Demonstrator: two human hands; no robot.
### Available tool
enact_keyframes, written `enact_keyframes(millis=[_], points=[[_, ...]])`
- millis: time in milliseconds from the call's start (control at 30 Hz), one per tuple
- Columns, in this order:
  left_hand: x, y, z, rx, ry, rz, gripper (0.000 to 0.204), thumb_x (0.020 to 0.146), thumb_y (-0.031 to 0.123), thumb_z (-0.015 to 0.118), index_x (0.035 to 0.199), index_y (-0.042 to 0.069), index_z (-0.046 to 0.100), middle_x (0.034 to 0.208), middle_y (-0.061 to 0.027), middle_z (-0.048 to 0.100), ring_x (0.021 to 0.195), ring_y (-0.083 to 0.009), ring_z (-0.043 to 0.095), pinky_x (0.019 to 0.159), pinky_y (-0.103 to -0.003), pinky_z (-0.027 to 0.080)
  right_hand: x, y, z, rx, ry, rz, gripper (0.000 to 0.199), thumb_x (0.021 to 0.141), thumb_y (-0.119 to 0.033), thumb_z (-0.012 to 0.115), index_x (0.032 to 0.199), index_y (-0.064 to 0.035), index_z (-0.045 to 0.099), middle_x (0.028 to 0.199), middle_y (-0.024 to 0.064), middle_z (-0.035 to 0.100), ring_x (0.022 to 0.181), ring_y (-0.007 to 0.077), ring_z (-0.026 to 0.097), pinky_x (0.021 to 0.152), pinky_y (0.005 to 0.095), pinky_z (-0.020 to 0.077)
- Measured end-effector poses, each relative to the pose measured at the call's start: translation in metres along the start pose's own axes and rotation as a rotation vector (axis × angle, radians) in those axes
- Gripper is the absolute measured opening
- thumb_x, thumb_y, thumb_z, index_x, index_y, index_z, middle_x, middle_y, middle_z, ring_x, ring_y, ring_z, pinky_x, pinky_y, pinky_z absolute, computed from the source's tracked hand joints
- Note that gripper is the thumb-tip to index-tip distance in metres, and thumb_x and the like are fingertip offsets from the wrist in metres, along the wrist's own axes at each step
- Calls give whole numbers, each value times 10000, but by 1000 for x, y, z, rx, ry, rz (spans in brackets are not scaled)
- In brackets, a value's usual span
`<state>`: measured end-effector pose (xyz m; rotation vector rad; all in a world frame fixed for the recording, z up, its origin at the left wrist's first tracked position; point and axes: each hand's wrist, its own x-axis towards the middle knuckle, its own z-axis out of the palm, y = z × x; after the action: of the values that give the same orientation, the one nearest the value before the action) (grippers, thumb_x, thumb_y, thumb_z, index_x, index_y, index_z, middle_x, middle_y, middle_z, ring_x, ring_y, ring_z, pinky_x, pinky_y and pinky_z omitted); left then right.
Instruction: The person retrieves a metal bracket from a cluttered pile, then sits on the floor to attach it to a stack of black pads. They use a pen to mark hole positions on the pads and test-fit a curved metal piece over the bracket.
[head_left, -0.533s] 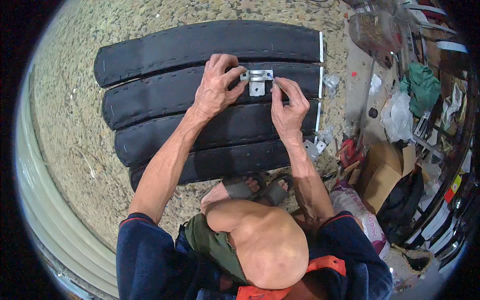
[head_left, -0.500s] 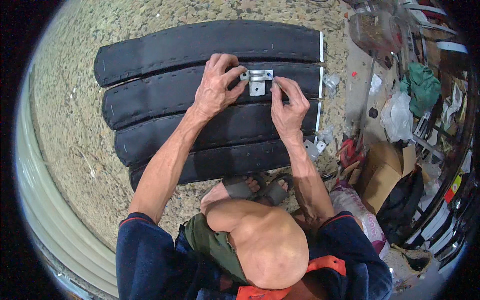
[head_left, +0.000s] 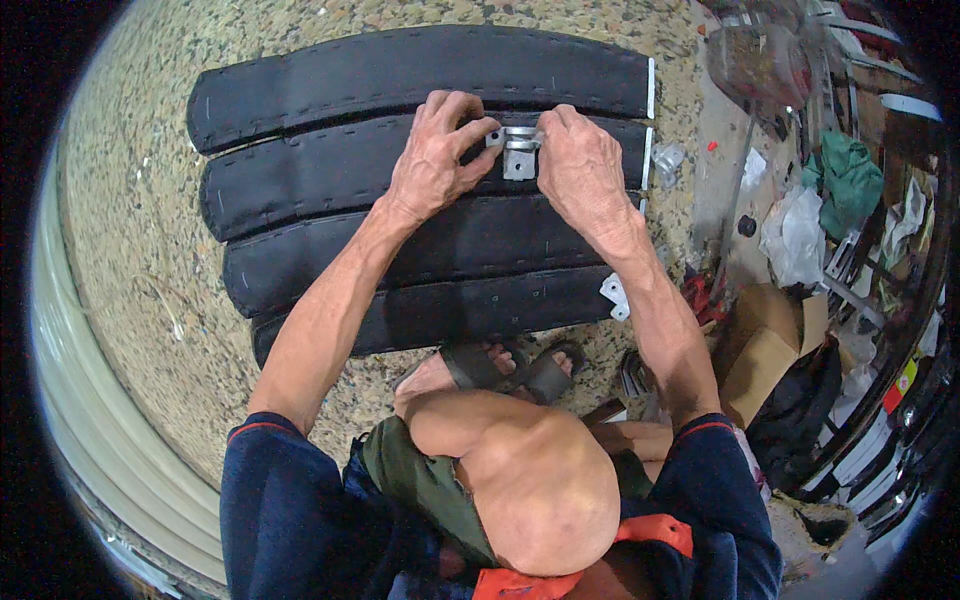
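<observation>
My left hand (head_left: 432, 152) and right hand (head_left: 583, 165) both pinch a small grey metal bracket (head_left: 519, 152), left fingertips on its nine o'clock end, right fingertips on its three o'clock end. The bracket lies flat on the second of four long black padded strips (head_left: 330, 180) laid side by side on the speckled floor (head_left: 130, 250). At five o'clock from my right hand, another metal bracket (head_left: 613, 296) sits at the nearest strip's end.
</observation>
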<state>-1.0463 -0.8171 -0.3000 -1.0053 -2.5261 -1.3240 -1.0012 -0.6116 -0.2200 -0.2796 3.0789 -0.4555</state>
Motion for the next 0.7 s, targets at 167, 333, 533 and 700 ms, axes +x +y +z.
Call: enact_keyframes(millis=[167, 333, 533, 700], points=[[-1, 1, -1, -8, -32, -33, 317, 807, 101, 857, 1106, 66, 758, 1162, -102, 632, 1106, -321, 591, 979, -463, 517, -3, 10, 3, 419, 83, 275, 132, 972, 16, 667, 1062, 80, 739, 917, 190, 768, 845, 284, 785, 767, 364, 610], [0, 0, 0, 10, -7, -16, 319, 810, 97, 870, 1116, 75, 779, 1163, -110, 654, 1074, -317, 614, 940, -453, 546, -29, 8, 17, 644, 251, 430, 136, 1014, -15, 697, 1104, 73, 752, 944, 114, 789, 869, 150, 766, 757, 287, 588], [0, 1, -1, 20, -17, -15, 323, 811, 96, 867, 1120, 70, 776, 1162, -112, 653, 1080, -321, 614, 939, -456, 547, -38, -6, 13, 719, 483, 414, 82, 939, 11, 748, 1018, 31, 754, 971, 120, 775, 857, 203, 761, 735, 332, 588], [-1, 1, -1, 3, -17, -20, 324, 810, 103, 868, 1119, 76, 773, 1171, -112, 650, 1086, -322, 611, 942, -458, 546, -30, -27, 14, 670, 411, 264, 84, 930, 28, 750, 1014, 24, 751, 974, 125, 768, 848, 211, 757, 721, 335, 587]])
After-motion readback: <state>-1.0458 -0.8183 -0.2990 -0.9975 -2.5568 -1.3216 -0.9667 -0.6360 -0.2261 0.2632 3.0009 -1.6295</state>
